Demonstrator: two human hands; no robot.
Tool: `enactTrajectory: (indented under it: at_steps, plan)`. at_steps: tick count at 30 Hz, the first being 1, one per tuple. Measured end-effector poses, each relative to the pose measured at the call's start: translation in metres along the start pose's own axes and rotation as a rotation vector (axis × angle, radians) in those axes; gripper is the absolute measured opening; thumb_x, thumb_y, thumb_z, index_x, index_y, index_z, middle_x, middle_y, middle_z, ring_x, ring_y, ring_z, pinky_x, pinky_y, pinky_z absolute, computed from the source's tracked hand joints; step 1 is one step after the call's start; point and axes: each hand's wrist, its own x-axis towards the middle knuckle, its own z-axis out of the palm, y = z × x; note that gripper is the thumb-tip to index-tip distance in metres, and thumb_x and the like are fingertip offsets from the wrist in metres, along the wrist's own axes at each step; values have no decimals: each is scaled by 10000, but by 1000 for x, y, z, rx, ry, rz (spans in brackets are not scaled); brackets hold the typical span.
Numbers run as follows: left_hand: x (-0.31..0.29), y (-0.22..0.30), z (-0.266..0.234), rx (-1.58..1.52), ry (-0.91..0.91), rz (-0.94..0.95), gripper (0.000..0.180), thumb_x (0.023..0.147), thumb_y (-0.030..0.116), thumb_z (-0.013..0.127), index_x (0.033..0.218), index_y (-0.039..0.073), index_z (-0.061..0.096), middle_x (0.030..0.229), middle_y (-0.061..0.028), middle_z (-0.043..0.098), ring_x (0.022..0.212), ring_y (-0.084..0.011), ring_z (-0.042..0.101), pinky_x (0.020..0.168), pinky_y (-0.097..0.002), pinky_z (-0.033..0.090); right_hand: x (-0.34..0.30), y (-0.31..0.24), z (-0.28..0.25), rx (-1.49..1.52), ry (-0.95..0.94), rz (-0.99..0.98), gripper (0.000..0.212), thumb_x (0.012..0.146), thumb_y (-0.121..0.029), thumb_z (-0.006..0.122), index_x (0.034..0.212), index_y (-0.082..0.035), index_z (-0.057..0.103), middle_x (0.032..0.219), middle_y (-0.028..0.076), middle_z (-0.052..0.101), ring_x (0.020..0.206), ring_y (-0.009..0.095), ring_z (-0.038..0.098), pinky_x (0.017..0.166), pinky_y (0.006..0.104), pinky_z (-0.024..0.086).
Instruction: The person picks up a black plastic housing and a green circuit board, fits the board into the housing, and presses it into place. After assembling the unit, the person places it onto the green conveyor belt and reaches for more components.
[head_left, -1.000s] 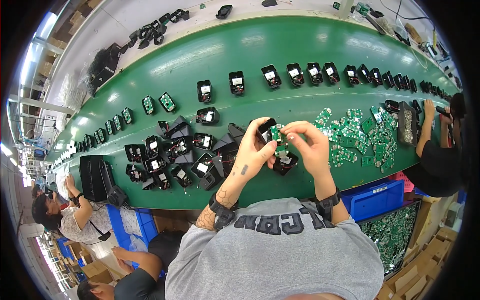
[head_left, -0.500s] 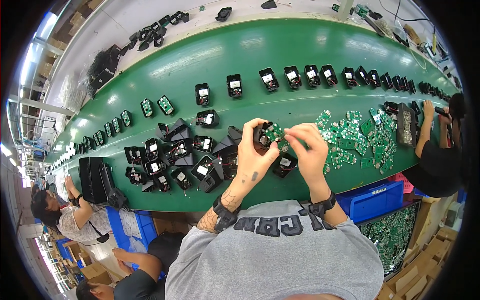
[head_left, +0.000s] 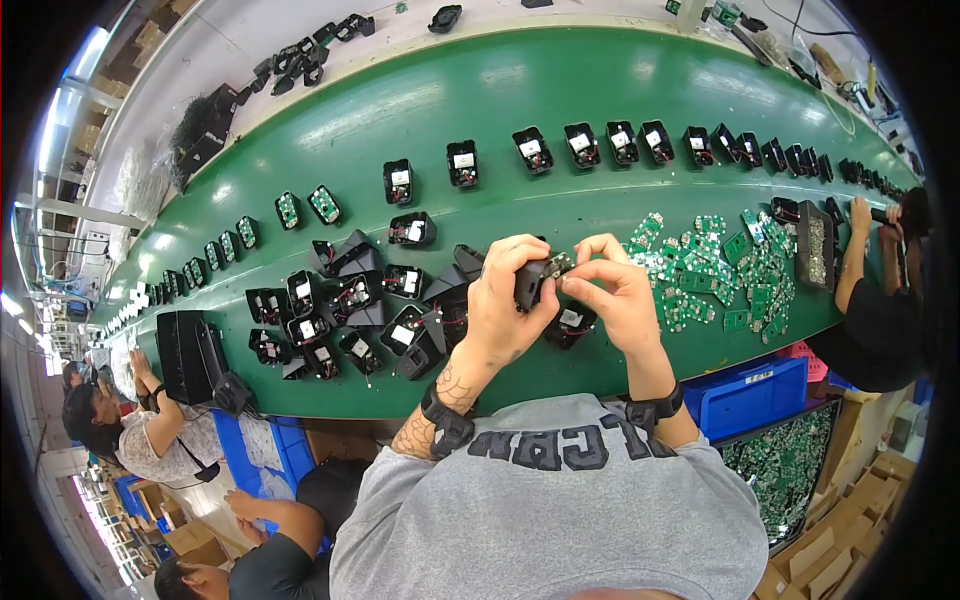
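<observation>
My left hand (head_left: pixel 500 310) is closed around a small black plastic housing (head_left: pixel 530 284), tilted so that one side wall faces up. At the housing's right edge shows a circuit board (head_left: pixel 561 265). The fingertips of my right hand (head_left: pixel 628 300) are pinched together on this board, partly hiding it. Just below my hands sits another open black housing (head_left: pixel 572 322) with a white part and wires inside. To the left lies a cluster of similar housings (head_left: pixel 352 300), and to the right a loose pile of green circuit boards (head_left: pixel 700 270).
Beyond my hands a row of black housings (head_left: pixel 463 164) runs along the green table (head_left: pixel 400 120); those at the left hold green boards. A box of small parts (head_left: pixel 815 250) stands right, near another person's arm (head_left: pixel 852 250). A blue bin (head_left: pixel 750 400) is below the table edge. More people sit left.
The housing has been tipped over, so its side wall faces up and the board's green face is mostly out of sight. My right hand has closed in on the board.
</observation>
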Motion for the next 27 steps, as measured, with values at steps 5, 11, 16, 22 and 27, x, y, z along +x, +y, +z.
enactTrajectory:
  at_steps: [5,11,16,22,27]
  plan:
    - [8,3,-8,26,-72,54,443,723,-13,671,1118,65,488,1089,-126,578,901,-304,622,687,-368,546,0,-12,-1,-185,-8,-54,118,726,-139,781,805,-67,731,958,20,531,1045,216,462,945,339,353]
    - [8,2,-11,57,-153,65,458,703,-5,671,1121,65,495,1118,-107,580,942,-311,620,720,-375,542,-1,-13,2,-121,8,-102,91,726,-42,750,789,0,700,992,55,501,1009,179,498,895,300,402]
    - [10,4,-15,42,-216,90,459,714,-61,656,1119,75,488,1120,-149,607,967,-323,626,790,-388,532,-2,-7,2,-164,-9,-99,98,725,-59,759,805,-21,718,982,55,516,1013,194,500,857,301,440]
    - [10,5,-18,68,-292,89,432,696,-43,667,1082,76,514,1129,-121,612,977,-319,629,798,-392,533,-5,2,7,228,60,94,79,751,-44,750,819,-11,725,949,26,541,958,146,520,791,265,444]
    - [5,-6,-16,-55,-238,65,475,666,-23,679,1102,70,514,1066,-111,595,939,-315,616,768,-375,524,-6,0,7,218,23,144,58,762,-15,738,815,1,721,922,9,538,904,112,528,766,240,436]
